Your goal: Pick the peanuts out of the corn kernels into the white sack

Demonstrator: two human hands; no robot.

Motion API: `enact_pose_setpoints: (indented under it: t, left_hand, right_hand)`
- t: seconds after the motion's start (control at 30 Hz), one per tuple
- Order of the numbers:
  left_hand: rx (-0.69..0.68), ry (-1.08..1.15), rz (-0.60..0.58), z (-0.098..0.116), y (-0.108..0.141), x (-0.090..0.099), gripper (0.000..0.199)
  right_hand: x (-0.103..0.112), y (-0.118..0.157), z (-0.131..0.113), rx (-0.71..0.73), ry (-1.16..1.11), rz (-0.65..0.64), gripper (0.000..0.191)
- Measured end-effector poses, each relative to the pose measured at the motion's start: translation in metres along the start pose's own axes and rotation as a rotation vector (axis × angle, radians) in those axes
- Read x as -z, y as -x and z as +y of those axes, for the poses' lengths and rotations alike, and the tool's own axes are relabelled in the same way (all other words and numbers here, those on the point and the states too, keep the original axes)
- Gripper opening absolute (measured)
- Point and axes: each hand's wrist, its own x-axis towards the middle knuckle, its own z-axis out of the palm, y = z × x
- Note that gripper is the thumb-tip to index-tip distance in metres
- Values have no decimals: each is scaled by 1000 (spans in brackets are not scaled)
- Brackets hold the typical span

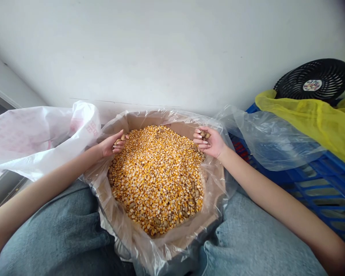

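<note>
Dried corn kernels [152,168] fill a cardboard box lined with a clear plastic bag [212,203] between my knees. Several peanuts in their shells [194,191] lie among the kernels, mostly along the right side and near the front. My left hand [112,144] is above the box's left rim, its fingers closed round peanuts in the shell. Over the right rim, my right hand [209,141] is turned palm inward with its fingers curled round a few more unshelled peanuts. Neither hand touches the corn surface, as far as I can see.
A white plastic sack [46,134] lies to the left of the box. At the right stands a blue plastic crate [319,184] with clear film and a yellow mesh bag [313,119] over it. Behind it leans a black fan [330,82]. A white wall [161,50] rises behind the box.
</note>
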Motion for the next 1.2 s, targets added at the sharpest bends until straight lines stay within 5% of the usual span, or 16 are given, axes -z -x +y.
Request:
enact_pose_setpoints:
  t: [0.13, 0.57, 0.77, 0.87, 1.03, 1.2]
  left_hand:
    - [94, -14, 102, -1, -1, 0, 30]
    - [42, 4, 29, -1, -2, 3, 27]
    - [55, -27, 70, 0, 0, -1, 28]
    - [44, -33, 67, 0, 0, -2, 28]
    - [36, 6, 12, 0, 1, -2, 28]
    - [47, -24, 2, 2, 3, -4, 29]
  right_hand:
    - [0, 1, 0, 31, 14, 31, 16]
    - [0, 0, 0, 69, 307, 84, 23]
    - [4, -8, 10, -38, 369, 110, 19]
    - [1, -12, 22, -61, 644, 124, 16]
    - [-4, -13, 31, -11, 1482, 1, 13]
    - [-11, -10, 34, -295, 1938, -104, 29]
